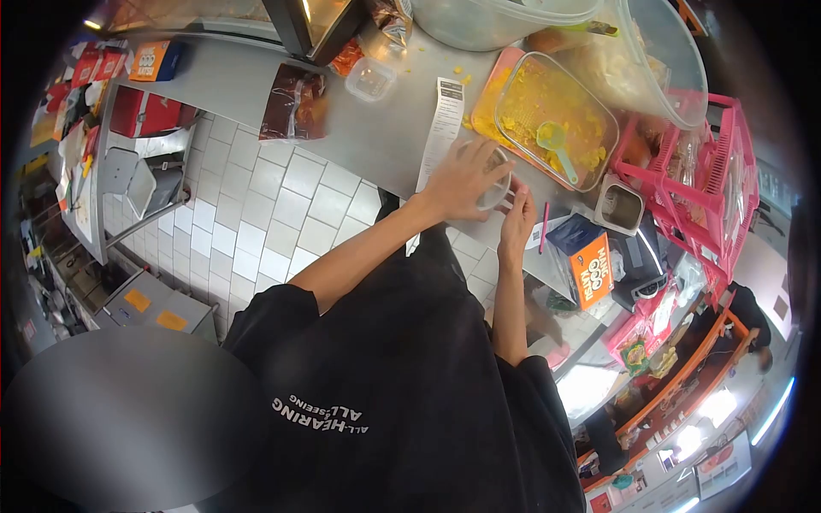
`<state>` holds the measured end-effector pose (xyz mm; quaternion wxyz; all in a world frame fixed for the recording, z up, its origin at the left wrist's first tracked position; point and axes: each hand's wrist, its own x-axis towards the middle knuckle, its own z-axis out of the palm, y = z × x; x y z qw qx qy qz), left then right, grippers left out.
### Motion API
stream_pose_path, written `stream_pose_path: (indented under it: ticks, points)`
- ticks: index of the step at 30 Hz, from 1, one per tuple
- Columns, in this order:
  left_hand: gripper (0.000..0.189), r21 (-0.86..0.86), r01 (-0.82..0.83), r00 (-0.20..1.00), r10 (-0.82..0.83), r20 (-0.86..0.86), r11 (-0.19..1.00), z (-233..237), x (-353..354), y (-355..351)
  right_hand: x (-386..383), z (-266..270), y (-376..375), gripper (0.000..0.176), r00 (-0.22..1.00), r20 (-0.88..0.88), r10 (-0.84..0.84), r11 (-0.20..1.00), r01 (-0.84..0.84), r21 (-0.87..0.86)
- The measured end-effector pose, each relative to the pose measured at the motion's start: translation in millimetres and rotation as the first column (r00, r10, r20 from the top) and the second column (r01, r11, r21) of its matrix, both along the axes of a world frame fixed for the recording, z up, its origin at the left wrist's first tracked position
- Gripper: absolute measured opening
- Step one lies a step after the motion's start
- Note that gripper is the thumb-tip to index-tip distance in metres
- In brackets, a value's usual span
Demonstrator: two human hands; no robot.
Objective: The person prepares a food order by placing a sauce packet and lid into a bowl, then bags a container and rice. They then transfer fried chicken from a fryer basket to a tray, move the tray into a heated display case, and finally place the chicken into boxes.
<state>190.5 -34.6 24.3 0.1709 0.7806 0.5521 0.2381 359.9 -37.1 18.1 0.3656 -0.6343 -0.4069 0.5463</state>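
Note:
A clear round plastic tub [498, 190] is between my hands at the front edge of the steel counter. My left hand [469, 181] wraps over it from above, its fingers curled across the top. My right hand [517, 224] is at its near right side, with fingers bent up against the rim. A long paper receipt [448, 111] lies beside my left hand. Beyond the hands sits a rectangular glass dish [612, 128] smeared with yellow food, with a pale green scoop [558, 147] in it. What the tub holds is mostly hidden by my fingers.
To the right stand a metal tin [619, 205], a pink basket [684, 179], an orange-and-blue box [585, 261] and a pink pen [544, 227]. A brown packet [292, 103] and a small clear container [371, 79] lie left. Large clear bowls [505, 24] stand at the back.

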Motion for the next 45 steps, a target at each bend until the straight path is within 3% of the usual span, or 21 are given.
stream_pose_path:
  ticks: [5, 12, 14, 18, 21, 23, 26, 30, 32, 35, 37, 39, 40, 41, 42, 43, 44, 45]
  points:
    - [0.086, 0.023, -0.009, 1.0, 0.009, -0.009, 1.0, -4.3, 3.1, -0.2, 3.3, -0.2, -0.3, 0.031, 0.983, 0.163, 0.087, 0.996, -0.089, 0.01]
    - [0.088, 0.078, -0.019, 1.0, 0.019, -0.001, 0.997, -5.6, 3.1, 0.9, 4.1, -6.6, 0.6, 0.028, 0.994, 0.1, 0.038, 0.998, -0.044, 0.055]
    - [0.088, 0.135, -0.059, 0.998, 0.054, 0.042, 0.989, -8.8, 4.8, 2.2, 6.9, -9.9, 4.2, 0.028, 0.963, 0.247, 0.11, 0.984, -0.141, 0.112]
    - [0.087, 0.105, -0.061, 0.997, 0.055, 0.057, 0.993, -9.0, 2.5, 2.7, -7.0, -14.2, 12.7, 0.028, 0.936, 0.336, 0.102, 0.965, -0.176, 0.195]
    - [0.088, 0.08, -0.046, 0.998, 0.042, 0.047, 0.996, -9.3, 1.9, 2.0, -7.0, -39.3, 15.5, 0.03, 0.979, 0.178, 0.095, 0.982, -0.121, 0.142]
    - [0.089, 0.073, -0.038, 0.999, 0.036, 0.035, 0.997, -10.0, 3.0, 2.2, -8.9, -43.3, 14.0, 0.034, 0.992, -0.029, 0.119, 0.965, -0.109, 0.241]
    - [0.091, 0.077, -0.017, 0.999, 0.02, -0.041, 0.997, -8.2, 6.8, 1.2, -4.9, -42.8, 12.5, 0.037, 0.989, 0.006, 0.149, 0.97, -0.147, 0.194]
    - [0.09, 0.09, 0.019, 0.999, -0.022, 0.032, 0.996, -10.2, -1.6, 4.0, 3.5, -33.3, 3.9, 0.04, 0.979, 0.094, 0.182, 0.949, -0.2, 0.243]
    - [0.09, 0.099, 0.092, 0.992, -0.1, 0.079, 0.991, -14.1, -2.6, -0.1, 0.8, -26.5, -9.4, 0.043, 0.986, -0.04, 0.164, 0.982, -0.159, 0.107]
    - [0.09, 0.109, 0.112, 0.994, -0.113, -0.003, 0.988, -10.4, -1.5, 5.4, -4.0, -45.6, -11.7, 0.045, 0.988, -0.118, 0.1, 0.973, -0.072, 0.219]
    - [0.091, -0.004, 0.054, 0.998, -0.054, 0.045, 0.999, -5.2, 2.0, 1.6, -6.0, -36.3, -8.8, 0.043, 0.99, -0.132, 0.05, 0.982, -0.024, 0.187]
    - [0.091, -0.019, 0.007, 1.0, -0.006, 0.031, 1.0, -3.4, 11.9, -4.3, -5.2, -29.2, -4.6, 0.043, 0.975, 0.221, 0.03, 0.965, -0.087, 0.248]
    - [0.09, -0.034, -0.056, 0.998, 0.057, 0.016, 0.998, -4.0, 14.9, -3.8, -5.3, -25.7, 3.4, 0.043, 0.975, 0.22, 0.016, 0.962, -0.075, 0.261]
    - [0.09, -0.021, -0.044, 0.999, 0.044, 0.016, 0.999, -5.0, 15.2, -2.6, -5.6, -21.9, 13.0, 0.042, 0.904, 0.426, 0.04, 0.87, -0.241, 0.43]
    - [0.086, -0.029, -0.076, 0.987, 0.08, 0.142, 0.997, -7.1, 14.6, -4.5, -4.7, -17.8, 18.0, 0.043, 0.786, 0.618, 0.014, 0.731, -0.43, 0.529]
    - [0.082, -0.042, -0.114, 0.956, 0.121, 0.266, 0.993, -11.2, 12.5, -5.7, -5.7, -17.2, 20.7, 0.043, 0.785, 0.62, 0.008, 0.726, -0.431, 0.536]
    - [0.082, -0.027, -0.111, 0.957, 0.115, 0.267, 0.993, -15.8, 5.5, -4.0, -11.5, -18.1, 25.1, 0.048, 0.756, 0.644, 0.122, 0.719, -0.514, 0.468]
    - [0.075, -0.073, -0.167, 0.85, 0.181, 0.494, 0.983, -24.7, -5.6, -4.8, -18.2, -18.4, 27.8, 0.054, 0.715, 0.659, 0.234, 0.702, -0.593, 0.394]
